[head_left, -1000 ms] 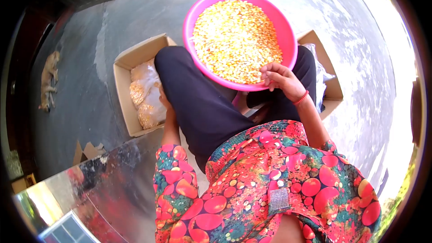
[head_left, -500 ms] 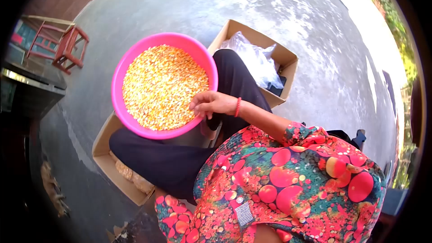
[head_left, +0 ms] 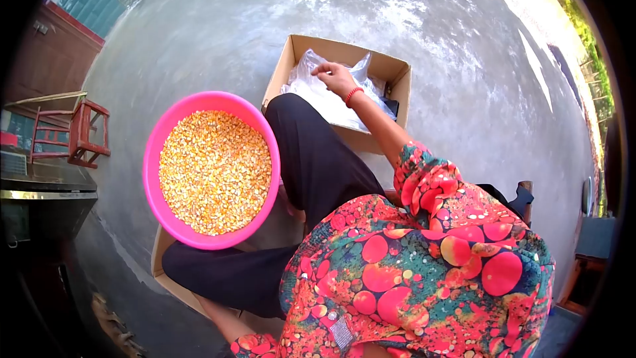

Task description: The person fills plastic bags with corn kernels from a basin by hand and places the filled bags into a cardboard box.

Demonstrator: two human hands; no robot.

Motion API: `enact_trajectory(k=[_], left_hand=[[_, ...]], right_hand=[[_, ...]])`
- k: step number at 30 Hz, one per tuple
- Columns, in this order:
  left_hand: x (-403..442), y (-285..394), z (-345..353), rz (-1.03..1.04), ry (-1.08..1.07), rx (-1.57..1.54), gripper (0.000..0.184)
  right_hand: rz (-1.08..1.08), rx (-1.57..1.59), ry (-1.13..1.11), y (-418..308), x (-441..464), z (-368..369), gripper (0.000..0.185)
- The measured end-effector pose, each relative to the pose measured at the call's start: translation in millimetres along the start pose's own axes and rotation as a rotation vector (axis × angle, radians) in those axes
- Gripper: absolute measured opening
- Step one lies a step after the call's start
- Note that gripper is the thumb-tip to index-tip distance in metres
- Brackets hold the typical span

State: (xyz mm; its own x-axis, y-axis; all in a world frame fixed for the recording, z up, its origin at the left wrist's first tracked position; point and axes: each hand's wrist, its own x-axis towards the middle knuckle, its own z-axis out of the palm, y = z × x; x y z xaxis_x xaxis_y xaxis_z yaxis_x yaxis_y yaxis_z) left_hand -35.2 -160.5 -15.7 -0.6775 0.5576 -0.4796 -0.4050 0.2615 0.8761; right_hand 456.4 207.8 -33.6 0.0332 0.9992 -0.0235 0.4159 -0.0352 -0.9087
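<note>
My right hand (head_left: 336, 79), with a red bead bracelet (head_left: 354, 96) at the wrist, is above a clear plastic bag (head_left: 318, 96) in an open cardboard box (head_left: 351, 46). Its fingers are bent and pressed together; whatever they hold is too small to make out. A pink basin (head_left: 154, 189) full of loose corn kernels (head_left: 215, 172) rests by my legs, at the left. Of my left arm only the forearm shows, at the lower left; the hand is hidden beneath my leg, by a second cardboard box (head_left: 179, 290).
A red wooden chair (head_left: 83, 132) stands at the left on the concrete floor (head_left: 464, 93). Below it is a dark cabinet (head_left: 53, 209). An animal (head_left: 114, 325) lies at the lower left. Dark items sit in the box's right corner.
My right hand has moved from the basin's right edge up and over the bag in the far box. The view has shifted, so the basin appears lower and further left.
</note>
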Motion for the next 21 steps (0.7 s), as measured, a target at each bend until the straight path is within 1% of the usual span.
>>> enact_trajectory(k=[1,3,4,5,6,8,9,11,12,14,15,16,17,18,19,21], left_hand=[[-1.1,9.9,4.1,0.012,0.000,-0.005,0.033],[-2.7,30.8,11.3,0.046,-0.014,-0.004,0.032],[-0.2,40.9,11.0,0.071,-0.021,-0.002,0.032],[4.3,49.7,10.1,0.123,-0.021,0.012,0.032],[8.7,56.8,8.9,0.168,-0.024,0.032,0.031],[26.4,68.0,-5.6,0.277,-0.026,0.064,0.028],[30.5,71.6,-9.4,0.381,-0.036,0.093,0.025],[26.9,86.0,-1.0,0.402,-0.050,0.110,0.025],[25.1,92.9,8.6,0.419,-0.057,0.132,0.025],[23.2,98.7,23.6,0.421,-0.073,0.142,0.024],[22.5,101.1,30.6,0.420,-0.086,0.154,0.024],[22.0,102.6,36.9,0.422,-0.085,0.151,0.024],[21.5,103.1,42.6,0.431,-0.116,0.153,0.023],[22.3,102.8,46.2,0.442,-0.149,0.153,0.023],[22.0,102.1,52.7,0.445,-0.149,0.146,0.023],[20.8,99.7,65.2,0.458,-0.223,0.149,0.022]], right_hand=[[-0.067,-0.342,-0.107,27.0,12.2,-7.2,0.019],[-0.148,-0.780,-0.247,67.9,8.8,-15.1,0.023],[0.004,-0.889,-0.354,77.7,5.2,-16.5,0.026],[-0.017,-1.008,-0.355,105.9,3.2,-16.3,0.025],[-0.009,-1.045,-0.412,106.0,-7.7,-24.2,0.023],[-0.033,-1.243,-0.437,118.1,-22.6,-30.7,0.024],[-0.034,-1.238,-0.445,127.7,-23.3,-34.3,0.024],[0.032,-1.292,-0.443,142.1,-27.3,-40.0,0.024],[0.068,-1.314,-0.466,136.7,-27.7,-46.9,0.029],[0.103,-1.280,-0.384,136.6,-16.7,-60.5,0.029],[0.088,-1.191,-0.243,130.8,-13.3,-71.3,0.028],[0.092,-0.897,-0.113,129.6,-6.8,-85.5,0.024],[0.073,-0.685,-0.016,128.5,4.2,-99.5,0.022],[0.119,-0.472,0.020,121.8,11.6,-112.1,0.021],[0.132,-0.250,0.015,112.3,18.6,-125.8,0.017],[0.115,0.160,-0.042,84.8,28.3,-144.0,0.015]])
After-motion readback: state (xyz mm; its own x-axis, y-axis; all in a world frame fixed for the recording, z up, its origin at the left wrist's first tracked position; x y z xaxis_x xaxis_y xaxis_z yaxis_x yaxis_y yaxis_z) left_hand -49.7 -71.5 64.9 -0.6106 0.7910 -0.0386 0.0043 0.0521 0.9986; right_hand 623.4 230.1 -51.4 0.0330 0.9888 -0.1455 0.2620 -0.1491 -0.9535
